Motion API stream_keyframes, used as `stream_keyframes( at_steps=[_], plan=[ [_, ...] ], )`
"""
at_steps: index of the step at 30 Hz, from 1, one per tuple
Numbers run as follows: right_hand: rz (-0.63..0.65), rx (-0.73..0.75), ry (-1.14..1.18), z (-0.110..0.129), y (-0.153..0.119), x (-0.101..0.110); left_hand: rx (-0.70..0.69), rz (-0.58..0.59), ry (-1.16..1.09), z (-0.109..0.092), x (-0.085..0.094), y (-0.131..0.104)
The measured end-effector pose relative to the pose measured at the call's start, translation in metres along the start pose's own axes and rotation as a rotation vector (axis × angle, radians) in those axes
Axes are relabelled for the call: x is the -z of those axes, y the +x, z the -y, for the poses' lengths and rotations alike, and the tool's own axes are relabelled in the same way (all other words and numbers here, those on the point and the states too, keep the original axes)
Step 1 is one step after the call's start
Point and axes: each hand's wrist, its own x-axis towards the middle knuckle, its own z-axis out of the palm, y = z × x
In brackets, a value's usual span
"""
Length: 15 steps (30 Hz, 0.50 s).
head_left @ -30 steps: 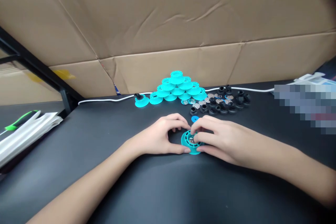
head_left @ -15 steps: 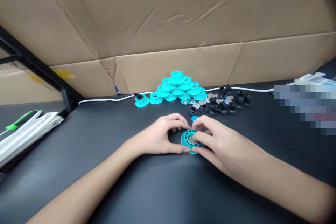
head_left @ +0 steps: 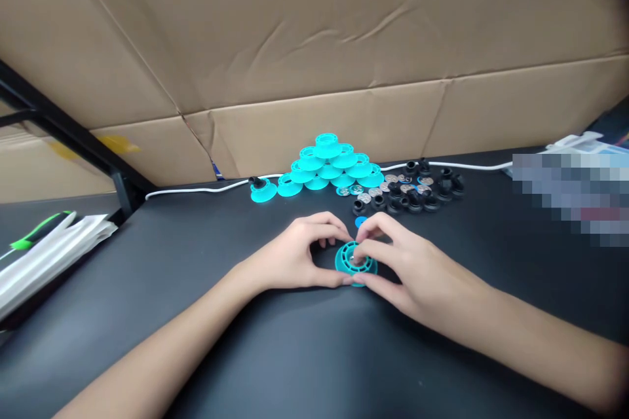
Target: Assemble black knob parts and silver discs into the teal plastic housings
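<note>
A turquoise ring-shaped part (head_left: 344, 264) with slots round its rim lies on the black table, between both hands. My left hand (head_left: 307, 252) grips it from the left, thumb at the front edge and fingers at the back. From the right, my right hand (head_left: 400, 258) holds the same part, its thumb at the front and a finger reaching into the central hole. Something shiny shows in that hole, mostly covered by the fingertip. Just behind, a small blue disc (head_left: 360, 222) lies near my right fingers.
Turquoise parts (head_left: 326, 160) stand stacked as a pyramid at the back. Black fittings (head_left: 413, 201) and metallic discs (head_left: 364, 198) lie right of it. A white cable (head_left: 206, 190) runs along the cardboard wall (head_left: 314, 105). White packets (head_left: 59, 258) and a green-black tool (head_left: 42, 230) are left.
My right fingertip has gone deeper into the central hole, covering more of the shiny piece. The whole view has shifted slightly, and both hands still hold the turquoise part.
</note>
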Motion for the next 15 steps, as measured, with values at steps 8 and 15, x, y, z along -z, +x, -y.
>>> stream_keyframes(
  at_steps=[8, 15],
  plan=[
    [0.081, -0.067, 0.022, -0.016, 0.006, 0.011, -0.005, -0.047, -0.003, 0.0, -0.001, -0.002],
    [0.072, -0.098, 0.147, -0.019, 0.009, 0.009, -0.026, -0.062, -0.016, 0.003, -0.001, -0.002]
  ],
)
